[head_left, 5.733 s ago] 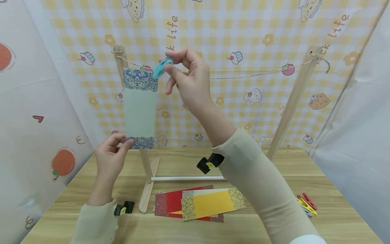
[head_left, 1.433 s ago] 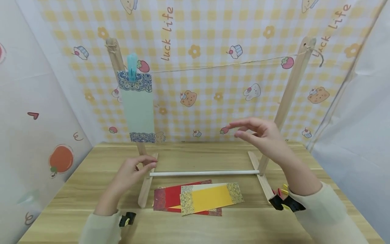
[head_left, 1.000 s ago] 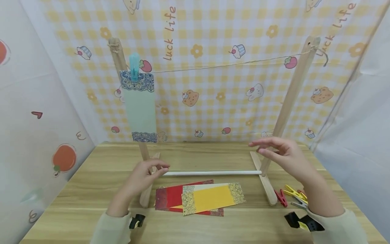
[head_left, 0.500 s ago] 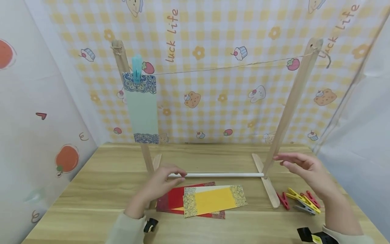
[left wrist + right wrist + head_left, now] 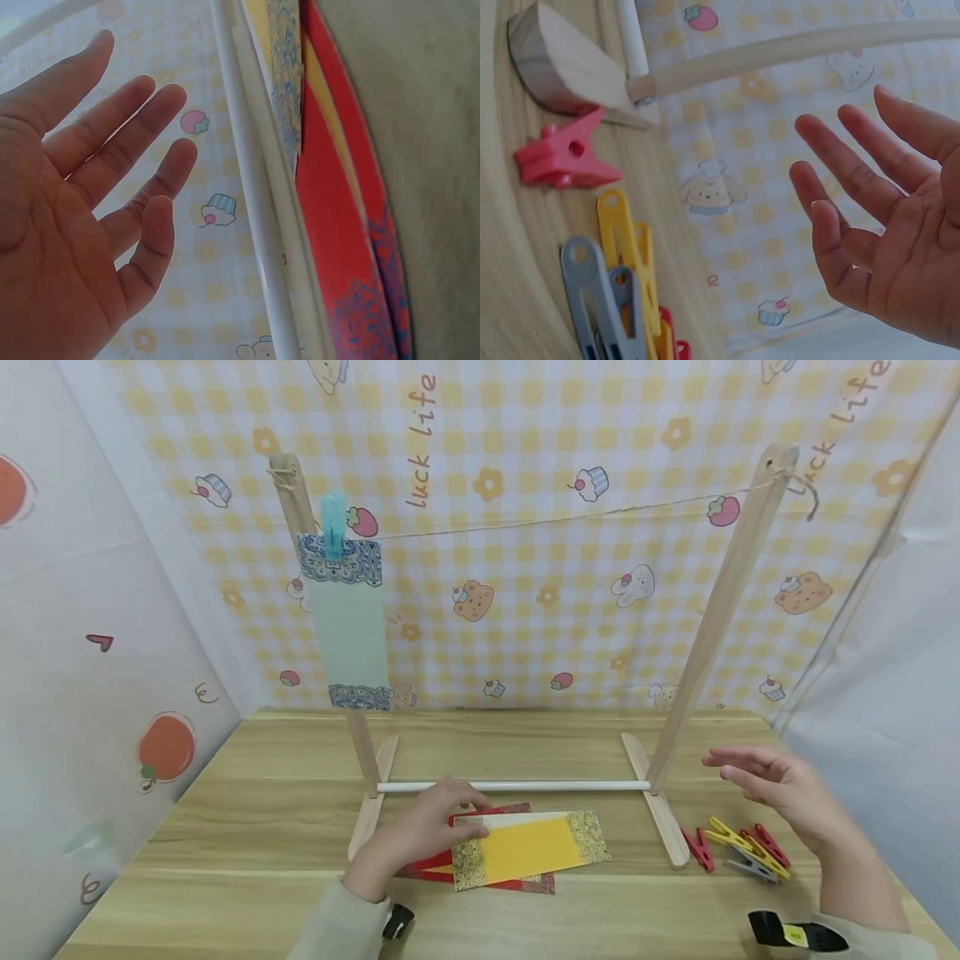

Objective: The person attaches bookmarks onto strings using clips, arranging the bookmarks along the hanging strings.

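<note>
Yellow card (image 5: 529, 849), lower centre: judged light, creasable, best pinched at right edge. Left hand (image 5: 431, 820), right hand (image 5: 786, 792): fingers spread.

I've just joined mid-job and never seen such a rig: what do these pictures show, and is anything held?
There is no machine: these are a person's bare hands. The wide picture comes from a head camera, the other two from a camera on each wrist. The left hand is over overlapping patterned cards; the right hand is near loose clothespins. Both hands hold nothing. On the table stands a wooden frame with a string, where a light blue peg grips a pale green card.
</note>
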The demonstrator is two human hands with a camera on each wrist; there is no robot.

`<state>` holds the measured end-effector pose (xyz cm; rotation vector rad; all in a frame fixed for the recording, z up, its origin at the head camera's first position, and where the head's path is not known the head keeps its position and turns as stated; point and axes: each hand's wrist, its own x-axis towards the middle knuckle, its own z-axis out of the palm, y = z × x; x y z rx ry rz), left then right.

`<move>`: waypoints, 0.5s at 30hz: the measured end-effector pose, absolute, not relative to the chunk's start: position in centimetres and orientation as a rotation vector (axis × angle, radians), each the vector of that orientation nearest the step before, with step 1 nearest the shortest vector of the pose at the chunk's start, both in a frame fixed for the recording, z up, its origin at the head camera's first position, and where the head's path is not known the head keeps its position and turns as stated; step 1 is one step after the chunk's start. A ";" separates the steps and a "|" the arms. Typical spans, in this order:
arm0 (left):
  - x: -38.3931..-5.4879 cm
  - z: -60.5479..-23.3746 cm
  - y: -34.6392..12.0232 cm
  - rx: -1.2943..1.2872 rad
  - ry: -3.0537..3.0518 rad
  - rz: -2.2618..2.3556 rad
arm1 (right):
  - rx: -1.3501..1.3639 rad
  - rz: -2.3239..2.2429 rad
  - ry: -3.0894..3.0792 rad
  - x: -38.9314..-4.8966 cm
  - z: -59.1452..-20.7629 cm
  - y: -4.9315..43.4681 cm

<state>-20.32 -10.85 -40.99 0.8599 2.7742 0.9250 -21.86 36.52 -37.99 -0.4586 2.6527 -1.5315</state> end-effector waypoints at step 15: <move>-20.2 -41.4 -10.3 0.822 2.754 0.774 | -0.307 -1.184 2.538 -22.9 -40.9 38.9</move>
